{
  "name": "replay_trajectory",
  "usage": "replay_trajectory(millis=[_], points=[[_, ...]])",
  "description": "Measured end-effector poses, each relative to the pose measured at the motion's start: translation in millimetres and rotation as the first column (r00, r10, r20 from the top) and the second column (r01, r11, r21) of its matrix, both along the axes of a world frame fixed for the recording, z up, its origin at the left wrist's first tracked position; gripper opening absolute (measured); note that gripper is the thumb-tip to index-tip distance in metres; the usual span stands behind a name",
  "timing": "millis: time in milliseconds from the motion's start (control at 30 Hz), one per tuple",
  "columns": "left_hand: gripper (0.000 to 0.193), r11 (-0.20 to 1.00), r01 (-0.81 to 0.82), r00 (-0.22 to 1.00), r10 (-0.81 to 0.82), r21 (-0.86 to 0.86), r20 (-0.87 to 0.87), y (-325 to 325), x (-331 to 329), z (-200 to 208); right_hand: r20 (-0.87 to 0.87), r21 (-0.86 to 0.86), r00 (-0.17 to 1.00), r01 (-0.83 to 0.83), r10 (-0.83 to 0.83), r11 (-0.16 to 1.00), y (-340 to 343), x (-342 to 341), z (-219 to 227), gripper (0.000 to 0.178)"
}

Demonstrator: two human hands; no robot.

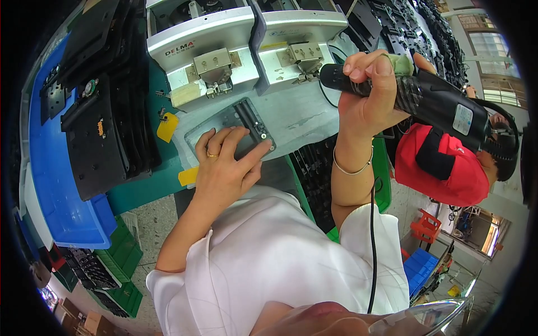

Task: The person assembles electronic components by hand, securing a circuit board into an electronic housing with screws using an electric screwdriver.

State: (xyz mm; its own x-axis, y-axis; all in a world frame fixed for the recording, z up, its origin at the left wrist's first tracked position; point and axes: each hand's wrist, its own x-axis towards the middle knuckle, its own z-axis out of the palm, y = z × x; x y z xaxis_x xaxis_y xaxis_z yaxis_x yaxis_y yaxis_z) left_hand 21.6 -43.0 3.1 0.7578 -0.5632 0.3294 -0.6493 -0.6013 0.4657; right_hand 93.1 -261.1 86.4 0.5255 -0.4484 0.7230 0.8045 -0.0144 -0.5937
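Observation:
A black corded electric screwdriver is gripped in my right hand, raised at the upper right. Its body lies nearly level and its narrower end points left; a bit of green material sits against the grip near my fingers. On the bench, my left hand rests with fingers spread over a dark flat plate. A black cylindrical piece runs along that plate, with small shiny spots near its lower end by my index fingertip. My hand hides the plate's near edge.
Two silver screw-feeder-like machines stand behind the plate. Stacked black panels and a blue tray lie at left. Yellow tags are on the bench. Green crates sit below. A person in red is at right.

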Motion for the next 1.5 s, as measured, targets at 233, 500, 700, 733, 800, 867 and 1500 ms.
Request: replay_trajectory(millis=[233, 500, 700, 733, 800, 867, 1500], points=[[0.040, 1.000, 0.001, 1.000, -0.001, -0.006, -0.003, 0, 0, 0, -0.020, -0.017, 1.000, -0.009, 0.008, 1.000, 1, 1, -1, 0.049], [0.047, 1.000, 0.017, 1.000, -0.017, -0.007, -0.010, 3, 0, 2, -0.276, -0.162, 0.960, -0.006, -0.040, 0.987, 15, 16, 24, 0.041], [0.057, 0.999, -0.021, 0.999, 0.020, -0.028, -0.032, 20, -9, 11, -0.394, -0.110, 0.919, -0.062, 0.014, 0.992, 17, 22, 32, 0.041], [0.059, 0.999, -0.045, 0.999, 0.044, -0.014, -0.024, 24, -11, 11, -0.390, -0.099, 0.921, -0.041, -0.001, 0.994, 15, 20, 31, 0.041], [0.058, 0.997, -0.079, 0.996, 0.078, -0.022, -0.034, 31, -17, 9, -0.348, -0.103, 0.938, -0.049, 0.011, 0.993, 12, 11, 27, 0.041], [0.057, 0.994, -0.091, 0.996, 0.090, -0.062, -0.017, 38, -21, 3, -0.254, -0.119, 0.961, -0.145, 0.111, 0.982, 2, 1, 19, 0.042], [0.038, 0.992, -0.123, 0.991, 0.124, -0.026, 0.051, 38, -27, -10, -0.501, -0.063, 0.796, -0.426, 0.340, 0.903, 76, -69, -39, 0.043]])
